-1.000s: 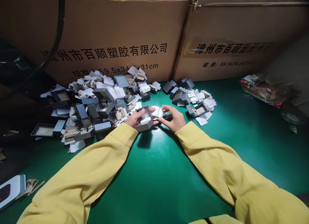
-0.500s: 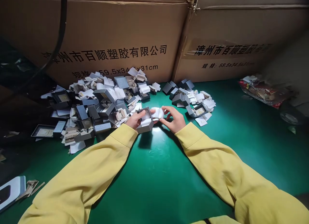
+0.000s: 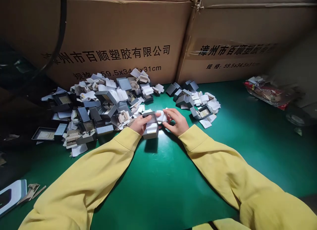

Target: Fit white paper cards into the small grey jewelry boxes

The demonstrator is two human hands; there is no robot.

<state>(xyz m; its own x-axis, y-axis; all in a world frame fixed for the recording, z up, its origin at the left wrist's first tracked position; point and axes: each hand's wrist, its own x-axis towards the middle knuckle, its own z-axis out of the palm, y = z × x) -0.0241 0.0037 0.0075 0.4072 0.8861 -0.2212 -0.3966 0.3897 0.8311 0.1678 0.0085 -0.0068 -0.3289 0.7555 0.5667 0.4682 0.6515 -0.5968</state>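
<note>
My left hand (image 3: 139, 124) is closed around a small grey jewelry box (image 3: 150, 135), held just above the table with its lid up. White lining shows inside the box. Against the box's right side, my right hand (image 3: 177, 122) pinches a small white insert (image 3: 161, 116) between thumb and fingers. To the left of my hands lies a heap of grey boxes (image 3: 105, 129) mixed with white and brown card pieces. A smaller group of grey boxes (image 3: 184, 100) and white pieces (image 3: 213, 105) sits behind my right hand.
Two large printed cardboard cartons (image 3: 119, 28) stand along the back of the green table (image 3: 158, 190). A red plastic-wrapped packet (image 3: 268, 93) lies at the right. At the left front edge are a white device (image 3: 17, 193) and brown card scraps (image 3: 31, 193). A black cable (image 3: 63, 22) hangs at upper left.
The grey box has turned more upright and toward me in my left hand, moving slightly right. My right hand keeps its pinch on the white insert, with its fingers slightly shifted.
</note>
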